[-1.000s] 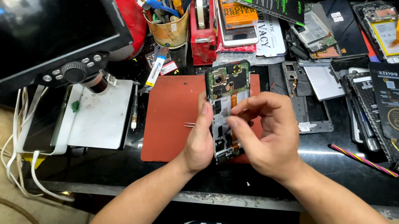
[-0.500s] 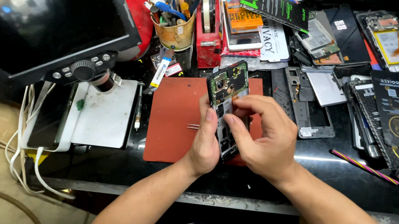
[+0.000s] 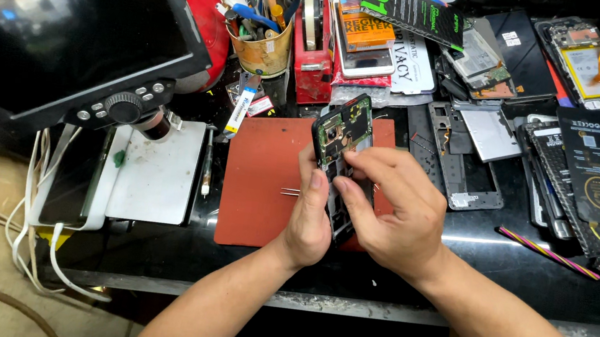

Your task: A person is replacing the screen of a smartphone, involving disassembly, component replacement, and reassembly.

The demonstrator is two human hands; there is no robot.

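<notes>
I hold an opened smartphone (image 3: 343, 132) with its back cover off, green circuit board showing, tilted up over a red-brown work mat (image 3: 260, 179). My left hand (image 3: 309, 216) grips the phone's lower left edge, thumb on its side. My right hand (image 3: 391, 208) wraps the phone's right side, with fingertips pressed on the middle of the exposed inside. Thin metal tweezers (image 3: 289, 191) lie on the mat just left of my left thumb.
A microscope with a large dark screen (image 3: 63, 29) stands at the left over a white base plate (image 3: 149, 172). A cup of tools (image 3: 258, 43), a red holder (image 3: 311, 54), phone frames (image 3: 470, 164), packaged parts (image 3: 596, 177) and a striped pencil (image 3: 548, 251) crowd the black bench.
The phone has been raised slightly and tilted more upright. My right fingers have shifted on its exposed inside; my left hand keeps its grip.
</notes>
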